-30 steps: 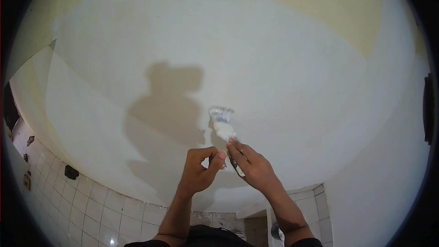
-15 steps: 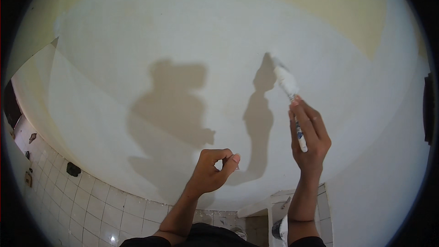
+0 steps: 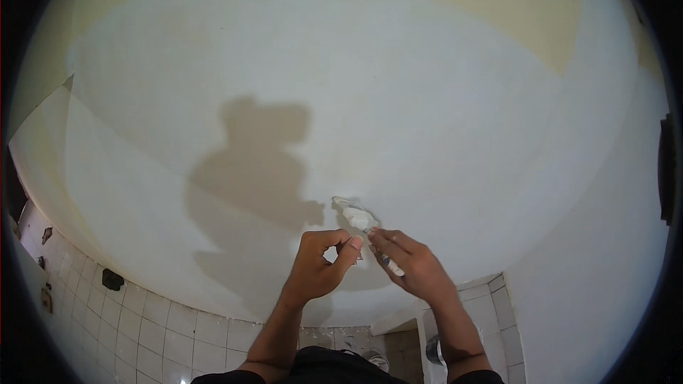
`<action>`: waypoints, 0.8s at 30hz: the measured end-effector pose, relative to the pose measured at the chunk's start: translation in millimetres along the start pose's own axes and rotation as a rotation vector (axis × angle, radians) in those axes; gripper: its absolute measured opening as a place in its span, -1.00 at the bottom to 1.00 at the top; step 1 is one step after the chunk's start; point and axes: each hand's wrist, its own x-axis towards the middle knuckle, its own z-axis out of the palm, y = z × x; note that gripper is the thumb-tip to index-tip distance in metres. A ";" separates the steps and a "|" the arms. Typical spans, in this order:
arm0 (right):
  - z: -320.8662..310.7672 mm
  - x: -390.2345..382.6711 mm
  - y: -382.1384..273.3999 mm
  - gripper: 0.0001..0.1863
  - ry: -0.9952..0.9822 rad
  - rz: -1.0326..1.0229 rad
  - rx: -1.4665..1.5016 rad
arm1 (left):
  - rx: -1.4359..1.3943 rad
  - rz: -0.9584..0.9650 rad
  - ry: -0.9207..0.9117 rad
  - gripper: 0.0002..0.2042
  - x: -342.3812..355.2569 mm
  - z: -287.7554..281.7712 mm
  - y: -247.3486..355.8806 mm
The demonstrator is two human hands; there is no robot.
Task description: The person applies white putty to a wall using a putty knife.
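Observation:
My right hand (image 3: 411, 263) grips a paintbrush (image 3: 359, 217) by its handle, the white-coated head low on the white wall (image 3: 462, 135) in front of me, its bristle end at or very near the surface. Just to its left, my left hand (image 3: 320, 263) is closed in a ring of thumb and fingertips; whatever it pinches is too small to make out. Shadows of my head, body and brush fall on the wall, which has pale yellow paint (image 3: 526, 14) along its upper part.
A tiled floor (image 3: 156, 320) runs along the wall's foot at lower left, with a dark lump (image 3: 112, 279) on it. At lower right are a tiled ledge (image 3: 478, 299), a dark container (image 3: 434, 347) by my forearm and another round container (image 3: 378, 360). An adjoining wall (image 3: 576, 270) stands right.
My right hand swept the brush up and rightward by half a second ago, and has since come back down and left beside my left hand, which has moved only slightly.

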 end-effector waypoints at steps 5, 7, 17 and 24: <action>-57.1 28.4 17.1 -0.55 0.255 0.037 -0.036 | -0.019 -0.050 -0.048 -0.72 2.0 16.2 0.6; -71.9 40.4 12.5 -0.60 0.395 -0.005 -0.157 | -0.006 -0.050 -0.061 -0.72 -0.2 17.0 -1.6; -8.6 5.8 22.1 -0.43 0.184 -0.048 -0.314 | 0.027 -0.042 -0.042 -0.71 -0.7 11.9 -12.8; 3.7 -8.7 -7.6 -0.64 0.124 0.077 0.019 | -0.017 -0.060 -0.033 -0.72 0.2 -0.9 -8.4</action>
